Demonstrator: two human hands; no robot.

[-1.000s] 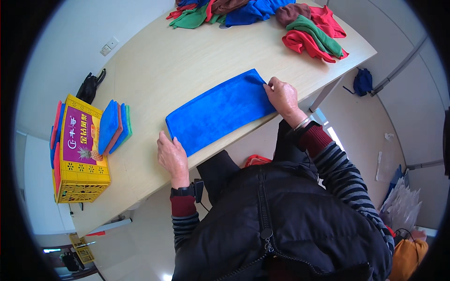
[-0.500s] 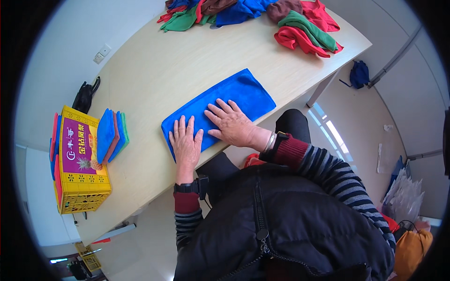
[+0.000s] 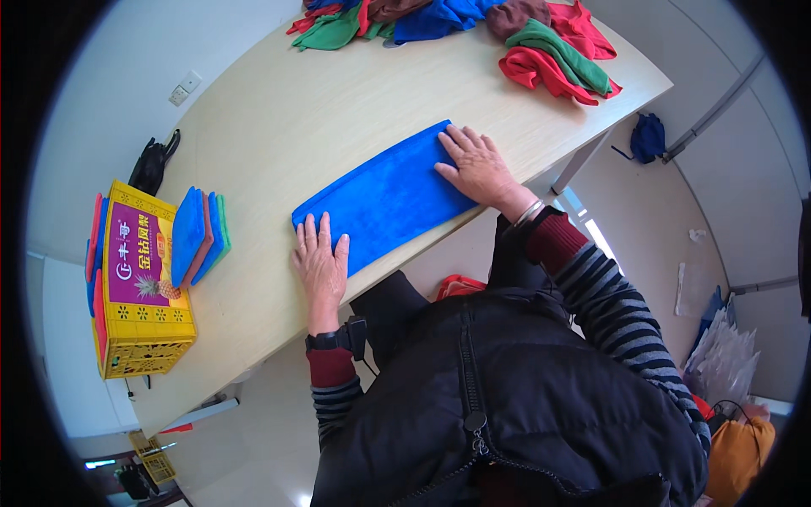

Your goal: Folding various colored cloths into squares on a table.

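A blue cloth (image 3: 380,198), folded into a long rectangle, lies flat near the front edge of the table. On its left end rests my left hand (image 3: 321,262), fingers stretched out and pressed down. My right hand (image 3: 480,169) lies flat over the cloth's right end, its fingers spread and covering that edge. Neither hand grips anything.
At the left stands a yellow crate (image 3: 148,338) with folded cloths (image 3: 201,237) leaning against its side. Loose coloured cloths (image 3: 439,21) are heaped at the far edge, and another pile (image 3: 557,63) sits far right. A black object (image 3: 150,166) lies by the wall.
My right hand has slid from the middle of the blue cloth to its right end. The left hand stays at the left end, moved slightly. The cloth's dark patch at the right no longer shows.
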